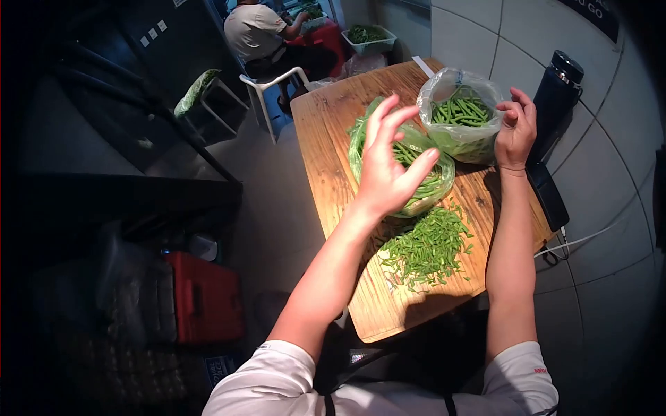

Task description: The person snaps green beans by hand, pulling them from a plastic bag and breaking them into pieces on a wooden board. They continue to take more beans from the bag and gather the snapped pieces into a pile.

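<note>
My left hand [394,166] is raised over a greenish plastic bag [444,173] of green beans, fingers spread and thumb out, holding nothing. Beside the right rim of a clear plastic bag [447,87] is my right hand [517,135], its fingers loosely bent and apart. That second bag stands upright with its mouth wide and holds trimmed green beans [461,109]. Nearer to me, a loose heap of short cut bean ends [430,246] lies on the wooden table [326,132]. My left hand hides part of the first bag and its beans.
A dark bottle [558,97] stands by the tiled wall, with a black device [548,197] and white cable [579,243] at the right edge. Beyond the table, a person [253,35] sits near a white basket of greens [371,45]. A red crate [205,298] is at lower left.
</note>
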A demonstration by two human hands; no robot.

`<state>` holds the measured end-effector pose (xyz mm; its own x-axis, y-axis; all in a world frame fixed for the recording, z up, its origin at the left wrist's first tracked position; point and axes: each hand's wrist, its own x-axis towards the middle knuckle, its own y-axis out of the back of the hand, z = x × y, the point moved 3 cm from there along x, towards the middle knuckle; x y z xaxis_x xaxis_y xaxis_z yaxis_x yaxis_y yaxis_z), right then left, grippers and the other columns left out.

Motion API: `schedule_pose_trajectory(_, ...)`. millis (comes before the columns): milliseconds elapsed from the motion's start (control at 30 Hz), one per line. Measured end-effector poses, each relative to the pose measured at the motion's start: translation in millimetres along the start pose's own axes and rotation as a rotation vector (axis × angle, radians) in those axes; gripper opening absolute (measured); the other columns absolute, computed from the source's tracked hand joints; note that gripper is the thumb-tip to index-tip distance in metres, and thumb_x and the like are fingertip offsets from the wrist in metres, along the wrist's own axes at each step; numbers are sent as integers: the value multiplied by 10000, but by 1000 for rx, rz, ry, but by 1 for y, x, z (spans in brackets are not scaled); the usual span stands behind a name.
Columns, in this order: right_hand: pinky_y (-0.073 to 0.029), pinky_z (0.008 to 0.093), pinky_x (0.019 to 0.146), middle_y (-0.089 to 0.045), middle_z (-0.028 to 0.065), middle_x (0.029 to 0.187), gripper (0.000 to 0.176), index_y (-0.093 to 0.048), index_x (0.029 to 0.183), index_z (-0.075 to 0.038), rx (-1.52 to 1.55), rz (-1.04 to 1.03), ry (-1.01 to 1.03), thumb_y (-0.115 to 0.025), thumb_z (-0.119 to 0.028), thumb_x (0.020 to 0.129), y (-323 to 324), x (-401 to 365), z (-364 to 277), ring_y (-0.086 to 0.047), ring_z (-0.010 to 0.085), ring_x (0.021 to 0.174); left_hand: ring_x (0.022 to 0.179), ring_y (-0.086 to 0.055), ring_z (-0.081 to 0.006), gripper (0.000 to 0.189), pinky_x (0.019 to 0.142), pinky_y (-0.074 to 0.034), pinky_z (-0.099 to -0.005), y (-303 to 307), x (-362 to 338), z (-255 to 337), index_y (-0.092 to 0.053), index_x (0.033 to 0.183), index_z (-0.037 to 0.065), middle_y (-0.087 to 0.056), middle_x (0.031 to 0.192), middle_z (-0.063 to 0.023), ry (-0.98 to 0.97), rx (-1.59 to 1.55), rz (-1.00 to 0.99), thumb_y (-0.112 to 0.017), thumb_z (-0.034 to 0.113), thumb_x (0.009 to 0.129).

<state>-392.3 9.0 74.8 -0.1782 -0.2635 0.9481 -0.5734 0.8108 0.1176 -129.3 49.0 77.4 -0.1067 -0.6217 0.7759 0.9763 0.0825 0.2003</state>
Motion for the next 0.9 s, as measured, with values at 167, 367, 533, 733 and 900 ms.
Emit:
schedule_pose_trajectory(167, -496, 401, 876, -630, 172, 1127, 403, -685, 935, -34, 4, 139, 107, -523, -394, 1018, 2, -3, -24, -606, 327, 1002, 820, -520, -72, 472, 724, -453, -223, 50, -94, -6, -536, 1272, 51, -529, 1137, -42, 260, -211, 19, -744, 37, 849)
schedule_pose_trajectory(367, -492, 426, 864, -632, 155, 1061, 422, -668, 955, -28, 102, 18, 311, -557, -433, 990, -17, -16, -73, -601, 339, 974, 697, -467, -21, 281, 629, -388, -180, 81, -154, -30, -547, 1196, 13, -497, 790, 57, 593, -565, 55, -643, 176, 988)
schedule_pose_trajectory(533, -493, 421, 803, -629, 142, 989, 429, -654, 861, -8, 235, -159, 429, -619, -428, 943, -33, -29, -100, -600, 341, 904, 699, -483, -14, 197, 638, -400, -182, 75, -148, -30, -597, 1098, 24, -570, 794, 51, 657, -417, 39, -639, 187, 996)
schedule_pose_trajectory(733, -487, 405, 749, -629, 132, 941, 440, -626, 777, -4, 261, -161, 425, -636, -416, 929, -33, -27, -99, -598, 318, 837, 732, -540, -14, 148, 650, -434, -177, 71, -150, -21, -606, 1059, 16, -615, 822, 41, 576, -428, 50, -660, 126, 977)
schedule_pose_trajectory(900, -485, 386, 742, -621, 119, 935, 355, -622, 765, -29, 255, -135, 386, -678, -349, 908, -31, -23, -92, -586, 302, 823, 681, -482, -5, 90, 618, -389, -166, 75, -153, -25, -602, 1030, 22, -576, 795, 58, 583, -469, 97, -642, 86, 980)
